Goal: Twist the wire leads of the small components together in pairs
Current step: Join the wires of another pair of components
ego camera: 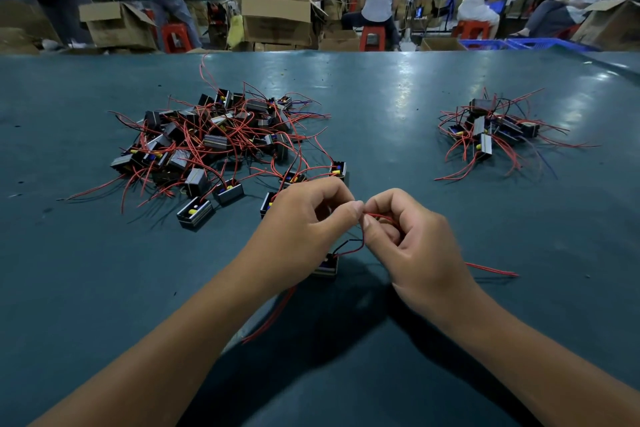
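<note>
Both hands met above the table (398, 97): the left hand (304, 218) and right hand (412, 236) each pinched the red wire leads (379, 217) of one small component (326, 267) hanging just below them. To the left lay a large pile (214, 139), seemingly untwisted; a smaller pile (495, 130) sat well apart on the right, probably finished. By that reckoning, most of the work remained.

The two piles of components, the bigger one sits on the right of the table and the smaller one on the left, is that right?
Not quite. The head view shows the bigger pile on the left of the table and the smaller pile on the right.
</note>
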A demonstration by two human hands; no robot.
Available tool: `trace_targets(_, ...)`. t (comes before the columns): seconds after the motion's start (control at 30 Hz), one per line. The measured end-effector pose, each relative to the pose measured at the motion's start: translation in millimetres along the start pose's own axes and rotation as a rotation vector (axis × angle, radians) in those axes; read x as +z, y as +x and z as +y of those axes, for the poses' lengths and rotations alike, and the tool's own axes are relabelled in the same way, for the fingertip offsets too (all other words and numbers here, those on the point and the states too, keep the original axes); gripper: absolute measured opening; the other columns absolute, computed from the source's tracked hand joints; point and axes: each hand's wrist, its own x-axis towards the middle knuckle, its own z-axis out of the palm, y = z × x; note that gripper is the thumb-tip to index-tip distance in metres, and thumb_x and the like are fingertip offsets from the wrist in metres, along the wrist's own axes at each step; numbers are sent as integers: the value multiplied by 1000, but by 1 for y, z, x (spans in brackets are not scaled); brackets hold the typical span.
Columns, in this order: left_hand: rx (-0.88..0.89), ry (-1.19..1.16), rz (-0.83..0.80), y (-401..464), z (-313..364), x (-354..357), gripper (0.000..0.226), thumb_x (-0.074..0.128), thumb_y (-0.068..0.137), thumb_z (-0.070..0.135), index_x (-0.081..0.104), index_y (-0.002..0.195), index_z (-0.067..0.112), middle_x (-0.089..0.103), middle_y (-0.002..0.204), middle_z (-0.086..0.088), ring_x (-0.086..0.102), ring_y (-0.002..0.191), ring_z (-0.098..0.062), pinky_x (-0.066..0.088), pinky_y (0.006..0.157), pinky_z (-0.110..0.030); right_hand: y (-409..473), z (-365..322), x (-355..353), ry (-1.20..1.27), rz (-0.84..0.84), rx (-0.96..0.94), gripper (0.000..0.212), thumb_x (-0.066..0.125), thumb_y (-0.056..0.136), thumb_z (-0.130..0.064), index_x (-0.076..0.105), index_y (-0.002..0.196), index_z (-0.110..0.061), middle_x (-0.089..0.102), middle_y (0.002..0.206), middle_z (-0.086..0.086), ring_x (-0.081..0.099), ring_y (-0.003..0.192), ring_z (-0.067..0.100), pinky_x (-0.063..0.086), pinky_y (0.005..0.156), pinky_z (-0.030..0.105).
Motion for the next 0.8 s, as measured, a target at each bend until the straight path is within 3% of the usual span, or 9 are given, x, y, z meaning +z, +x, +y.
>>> trace_targets(0.07, -209, -219, -16, 0, 4, 1, 26, 62, 92, 18, 64, 66, 13, 48, 60, -8, 36, 51, -9, 25, 49, -29, -1, -2, 0, -87, -13, -52, 15, 63, 91, -5, 57, 82, -16, 48, 54, -21, 42, 47, 0, 30, 51, 5)
trace_targets(0.13, -493, -527, -87, 0, 9, 4, 27, 58, 90, 14, 61, 63, 15, 42, 59, -5, 27, 47, -10, 17, 48, -26, -2, -3, 0, -151, -27, -86, 13, 64, 90, -2, 58, 84, -12, 51, 58, -26, 46, 49, -3, 30, 53, 2)
trace_targets(0.2, -540, -614, -119, -1, 9, 3, 24, 58, 91, 16, 63, 68, 14, 43, 57, 1, 28, 44, -10, 18, 46, -22, -2, -2, -2, -160, -26, -86, 10, 63, 91, -6, 58, 84, -12, 50, 57, -24, 45, 49, -1, 30, 53, 3)
trace_targets(0.33, 8, -35, -47, 3, -2, -15, 11, 69, 91, 8, 69, 84, 17, 58, 69, 16, 45, 56, -3, 37, 55, -17, 1, 1, -5, -105, -8, -54, 8, 59, 90, -18, 58, 83, -14, 43, 53, -15, 37, 47, 4, 31, 52, 9)
trace_targets(0.43, 292, 197, -86, 4, -8, -21, 15, 78, 84, 9, 73, 98, 14, 61, 93, 10, 54, 73, -14, 42, 65, -21, 1, 2, -6, -79, -32, -58, 7, 58, 90, -18, 57, 83, -17, 39, 52, -13, 32, 47, 4, 30, 50, 11)
trace_targets(0.6, 442, 223, -31, 8, -12, -21, 16, 74, 86, 23, 77, 93, 9, 65, 94, 1, 62, 86, -18, 51, 72, -38, 0, 4, -8, -26, -92, -71, 8, 58, 92, -19, 56, 85, -19, 35, 53, -12, 29, 49, 3, 28, 49, 12)
trace_targets(0.8, 439, 221, -67, 6, -7, -22, 16, 67, 92, 22, 72, 88, 7, 61, 85, -3, 57, 77, -22, 47, 68, -33, 0, 5, -9, -36, -101, -99, 7, 58, 93, -20, 56, 86, -21, 32, 54, -10, 28, 50, 5, 29, 50, 15)
